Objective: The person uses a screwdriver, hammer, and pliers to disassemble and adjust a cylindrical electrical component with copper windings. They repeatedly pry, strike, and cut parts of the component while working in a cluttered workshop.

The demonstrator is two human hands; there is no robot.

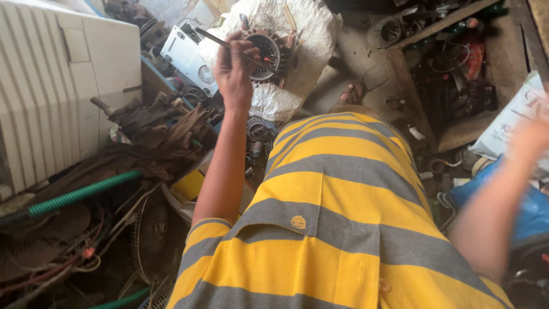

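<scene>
My left hand [233, 71] is up at the motor stator [264, 54], which sits on a white sack [297, 34] well ahead of my knees; its grip is closed around a thin dark rod [214, 39] angled toward the windings. My right hand [534, 137] is a blur off to the side near a blue bag [529, 209], and I cannot tell how its grip stands. The risk I see: the stator rests loose on a soft, lumpy sack, so a hard push with the rod could tip it into the clutter below, or the tip could slip and nick the copper.
</scene>
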